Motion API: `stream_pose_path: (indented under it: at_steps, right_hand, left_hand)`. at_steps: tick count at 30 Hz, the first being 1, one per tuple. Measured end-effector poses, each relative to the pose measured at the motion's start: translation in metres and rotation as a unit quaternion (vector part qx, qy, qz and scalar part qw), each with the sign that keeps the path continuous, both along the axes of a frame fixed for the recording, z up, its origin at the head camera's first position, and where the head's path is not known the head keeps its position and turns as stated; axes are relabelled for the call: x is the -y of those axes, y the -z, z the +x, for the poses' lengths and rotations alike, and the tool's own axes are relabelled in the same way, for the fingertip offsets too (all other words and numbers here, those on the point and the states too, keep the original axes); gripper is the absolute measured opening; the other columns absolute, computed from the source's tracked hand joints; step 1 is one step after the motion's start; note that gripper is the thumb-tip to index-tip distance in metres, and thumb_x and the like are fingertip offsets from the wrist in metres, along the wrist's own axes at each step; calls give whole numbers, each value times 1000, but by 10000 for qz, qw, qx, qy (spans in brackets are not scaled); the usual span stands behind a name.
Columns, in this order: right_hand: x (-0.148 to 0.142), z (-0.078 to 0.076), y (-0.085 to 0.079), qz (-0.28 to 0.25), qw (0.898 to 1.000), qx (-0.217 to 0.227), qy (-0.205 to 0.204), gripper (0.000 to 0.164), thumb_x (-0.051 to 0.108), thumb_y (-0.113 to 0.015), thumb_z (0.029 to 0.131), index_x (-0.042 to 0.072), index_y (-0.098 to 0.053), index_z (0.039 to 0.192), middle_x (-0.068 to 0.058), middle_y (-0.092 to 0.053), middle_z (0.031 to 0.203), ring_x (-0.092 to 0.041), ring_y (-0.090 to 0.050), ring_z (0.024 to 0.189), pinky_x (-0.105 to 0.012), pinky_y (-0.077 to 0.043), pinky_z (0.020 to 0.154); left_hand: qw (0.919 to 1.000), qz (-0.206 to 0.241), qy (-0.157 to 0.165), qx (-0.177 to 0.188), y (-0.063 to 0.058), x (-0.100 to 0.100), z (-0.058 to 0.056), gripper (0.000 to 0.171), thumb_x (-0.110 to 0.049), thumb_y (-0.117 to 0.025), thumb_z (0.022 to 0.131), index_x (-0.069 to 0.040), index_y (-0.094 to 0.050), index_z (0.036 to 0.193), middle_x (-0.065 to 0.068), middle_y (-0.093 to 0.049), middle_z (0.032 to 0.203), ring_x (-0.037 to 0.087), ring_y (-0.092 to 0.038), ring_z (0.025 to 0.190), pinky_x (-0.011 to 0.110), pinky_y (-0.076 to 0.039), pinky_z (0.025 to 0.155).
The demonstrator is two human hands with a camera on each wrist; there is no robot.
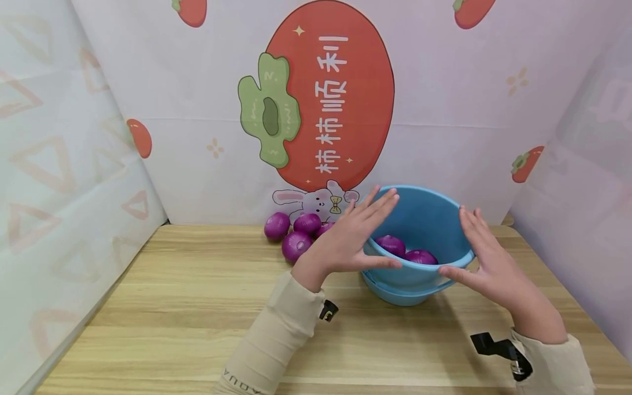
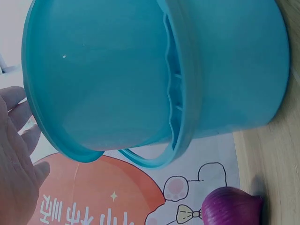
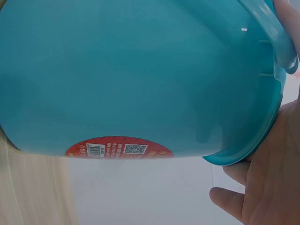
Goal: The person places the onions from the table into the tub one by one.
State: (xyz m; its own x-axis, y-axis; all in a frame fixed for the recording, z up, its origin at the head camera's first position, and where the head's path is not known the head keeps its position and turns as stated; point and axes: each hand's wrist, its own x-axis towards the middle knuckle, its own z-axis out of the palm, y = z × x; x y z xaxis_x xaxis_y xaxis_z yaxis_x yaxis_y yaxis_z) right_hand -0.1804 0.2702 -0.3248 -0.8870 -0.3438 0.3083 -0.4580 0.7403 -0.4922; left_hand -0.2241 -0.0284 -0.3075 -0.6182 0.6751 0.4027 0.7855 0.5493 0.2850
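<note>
A blue bucket [image 1: 405, 282] with its handle folded down stands on the table, and two purple onions [image 1: 391, 245] show inside it. My left hand [image 1: 353, 236] is at the bucket's left rim, fingers straight and spread, thumb reaching along the front rim. On the other side my right hand [image 1: 489, 263] lies against the right rim with its fingers extended and its thumb tip at the front edge. In the left wrist view, the left fingertips [image 2: 32, 136] are right at the rim. The right wrist view shows the right hand [image 3: 272, 173] touching the rim from outside.
Several more purple onions [image 1: 297, 246] lie in a cluster on the wooden table [image 1: 197, 307], left of the bucket. A printed cloth backdrop [image 1: 197, 93] stands close behind, and pale side panels [image 1: 59, 181] flank the table.
</note>
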Motion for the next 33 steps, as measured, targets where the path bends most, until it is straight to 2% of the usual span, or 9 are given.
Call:
stream_pose_path:
  at_steps: [4,8,14,17,24,27,33]
  right_hand:
    - [0,0,0,10,10000,58,32,111,39,-76,83,11,-2,160,-16,-2,167,-36,12,154,-84,-8,103]
    - [0,0,-1,65,9999,118,68,111,39,-76,83,12,-1,160,-15,-1,168,-36,13,154,-84,-9,102]
    - [-1,0,-1,73,9998,158,47,111,39,-76,83,12,0,160,-14,0,168,-35,13,154,-84,-9,104]
    - [-1,0,-1,79,9998,163,49,111,39,-76,83,12,0,160,-14,1,168,-35,14,154,-84,-9,104]
    - [-1,0,0,67,9998,161,62,111,39,-76,83,12,0,160,-14,1,168,-35,14,154,-84,-9,103]
    - [-1,0,-1,69,9998,169,66,111,38,-76,83,12,0,160,-15,1,168,-35,14,154,-84,-9,102]
    - [-1,0,-1,63,9998,173,53,111,38,-76,84,12,0,160,-15,1,168,-35,14,154,-84,-8,103]
  left_hand:
    - [9994,-166,-212,-232,2,3,2,112,-64,-68,80,-27,0,160,-15,5,167,16,10,156,58,-6,123]
    - [9978,-369,-400,-386,4,8,2,116,-68,-67,78,-28,5,159,-15,9,166,15,13,155,59,-8,123]
    - [9944,-576,-633,-624,7,14,3,118,-72,-65,77,-28,7,159,-13,11,166,20,7,157,60,-10,123]
    - [9930,-605,-714,-727,8,17,3,120,-73,-65,75,-27,6,159,-12,10,167,19,9,156,60,-10,123]
    - [9911,-622,-890,-775,10,25,2,125,-77,-65,72,-25,7,160,-14,14,166,14,18,154,62,-7,122]
    - [9904,-584,-952,-813,11,30,1,125,-77,-65,72,-23,4,161,-14,13,166,15,16,155,62,-8,122]
    - [9883,-603,-1139,-810,14,41,1,125,-78,-65,71,-27,7,159,-10,5,168,19,11,156,62,-12,122]
